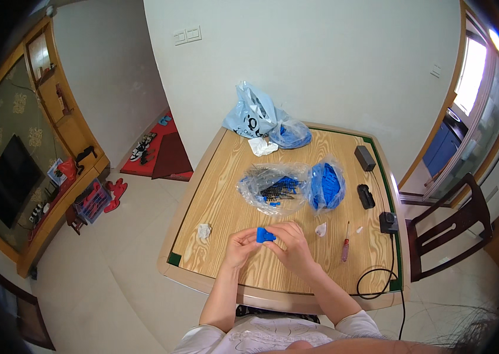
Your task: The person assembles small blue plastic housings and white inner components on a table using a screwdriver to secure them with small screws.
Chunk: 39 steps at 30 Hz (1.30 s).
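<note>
Between my two hands, above the near part of the wooden table [214, 203], is a small blue plastic part [264, 235]. My left hand [241, 248] grips it from the left with bent fingers. From the right, my right hand [291, 243] pinches it between thumb and fingers. Its exact kind is too small to tell. Beyond my hands lies an open clear plastic bag [250, 187] with dark thin screw-like pieces [279, 191] and small blue bits. Touching it on the right is another clear bag full of blue plastic parts [327, 186].
A screwdriver [345, 250] lies right of my hands, near a black cable [373, 271] and a small black box [388, 222]. Crumpled tissue [204, 230] sits at left. At the back are a light blue bag [250, 112] and another bag of blue parts [290, 134]. A chair [453, 230] stands right.
</note>
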{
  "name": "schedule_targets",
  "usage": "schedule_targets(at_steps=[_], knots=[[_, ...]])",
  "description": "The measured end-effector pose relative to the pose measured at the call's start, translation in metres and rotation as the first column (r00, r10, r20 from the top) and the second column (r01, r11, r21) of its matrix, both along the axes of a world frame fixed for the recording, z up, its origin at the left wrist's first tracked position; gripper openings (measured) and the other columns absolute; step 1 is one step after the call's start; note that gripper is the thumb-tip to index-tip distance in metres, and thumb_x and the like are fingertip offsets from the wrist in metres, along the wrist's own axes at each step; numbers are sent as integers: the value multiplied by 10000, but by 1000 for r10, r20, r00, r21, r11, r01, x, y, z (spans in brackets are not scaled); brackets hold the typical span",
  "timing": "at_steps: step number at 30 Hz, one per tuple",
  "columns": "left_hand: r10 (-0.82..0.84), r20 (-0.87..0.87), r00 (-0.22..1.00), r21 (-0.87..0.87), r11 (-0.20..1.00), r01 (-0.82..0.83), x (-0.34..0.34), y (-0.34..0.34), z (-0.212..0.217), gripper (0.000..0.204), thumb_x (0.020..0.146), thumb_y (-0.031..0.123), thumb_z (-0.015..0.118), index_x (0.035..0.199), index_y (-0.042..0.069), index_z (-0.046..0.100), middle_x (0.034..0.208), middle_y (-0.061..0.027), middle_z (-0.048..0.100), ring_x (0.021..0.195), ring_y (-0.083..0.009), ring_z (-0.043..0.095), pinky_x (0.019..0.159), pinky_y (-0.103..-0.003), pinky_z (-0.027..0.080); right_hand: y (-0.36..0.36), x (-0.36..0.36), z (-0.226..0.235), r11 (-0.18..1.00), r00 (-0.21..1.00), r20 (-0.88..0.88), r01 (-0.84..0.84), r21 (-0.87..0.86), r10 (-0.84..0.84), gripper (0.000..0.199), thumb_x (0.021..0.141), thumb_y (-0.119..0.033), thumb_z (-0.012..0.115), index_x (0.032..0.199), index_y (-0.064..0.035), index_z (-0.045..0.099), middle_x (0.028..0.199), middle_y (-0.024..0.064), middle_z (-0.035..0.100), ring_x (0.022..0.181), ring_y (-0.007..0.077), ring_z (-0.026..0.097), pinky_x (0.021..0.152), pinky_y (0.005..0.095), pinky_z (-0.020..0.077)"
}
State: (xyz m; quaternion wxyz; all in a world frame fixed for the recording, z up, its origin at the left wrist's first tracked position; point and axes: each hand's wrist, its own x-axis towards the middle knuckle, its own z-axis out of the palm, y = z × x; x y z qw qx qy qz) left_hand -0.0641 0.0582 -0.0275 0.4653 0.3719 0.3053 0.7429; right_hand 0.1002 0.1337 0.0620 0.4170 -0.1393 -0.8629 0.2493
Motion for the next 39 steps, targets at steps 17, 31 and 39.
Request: schedule_targets(at_steps=[17, 31, 39], knots=[[-166, 379, 910, 126, 984, 127, 12, 9, -25, 363, 806, 80, 666, 1131, -39, 557, 1032, -125, 638, 944, -217, 624, 864, -334, 499, -12, -19, -12, 988, 988, -18, 154, -4, -154, 324, 690, -249, 745, 932, -79, 611, 902, 69, 575, 912, 260, 542, 935, 452, 351], [-170, 429, 887, 138, 983, 122, 16, 11, -24, 369, 808, 171, 694, 1093, -16, 554, 1015, -110, 635, 922, -211, 626, 857, -345, 502, -16, -22, -16, 980, 979, -63, 195, -25, -196, 348, 689, -239, 757, 951, -73, 599, 895, 77, 563, 914, 271, 534, 942, 454, 347], [-156, 335, 929, 96, 987, 131, 10, 9, -18, 340, 838, 95, 640, 1133, -50, 551, 1028, -138, 637, 934, -226, 631, 864, -350, 506, -12, -14, -15, 992, 988, -91, 119, -47, -123, 367, 649, -135, 781, 961, -47, 610, 870, 94, 571, 838, 277, 533, 768, 369, 422]])
